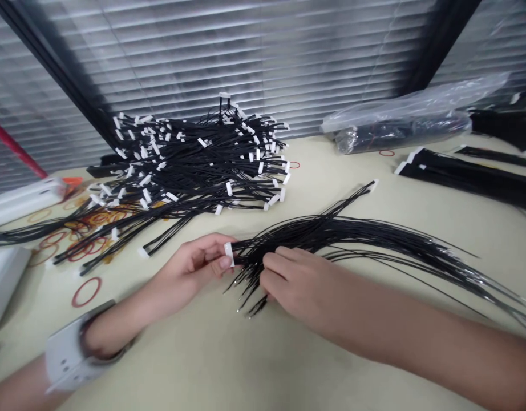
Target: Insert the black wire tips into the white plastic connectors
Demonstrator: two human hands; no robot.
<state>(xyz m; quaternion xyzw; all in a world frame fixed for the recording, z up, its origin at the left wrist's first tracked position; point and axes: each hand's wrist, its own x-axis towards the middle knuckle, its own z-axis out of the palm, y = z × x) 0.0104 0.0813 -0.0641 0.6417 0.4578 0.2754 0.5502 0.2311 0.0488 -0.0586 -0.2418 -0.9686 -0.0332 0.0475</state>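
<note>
My left hand (194,265) pinches a small white connector (229,254) between thumb and fingers, at the near end of a loose fan of thin black wires (374,237) that spreads to the right across the cream table (229,354). My right hand (297,282) rests on the same wire ends just right of the connector, fingers curled down onto the strands. A grey band (66,357) is strapped on my left wrist.
A big heap of black wires with white connectors (194,160) lies behind my hands. Red rubber bands (87,292) are scattered at the left. A clear plastic bag of wires (400,123) and flat black bundles (472,174) sit at the right. Window blinds stand behind.
</note>
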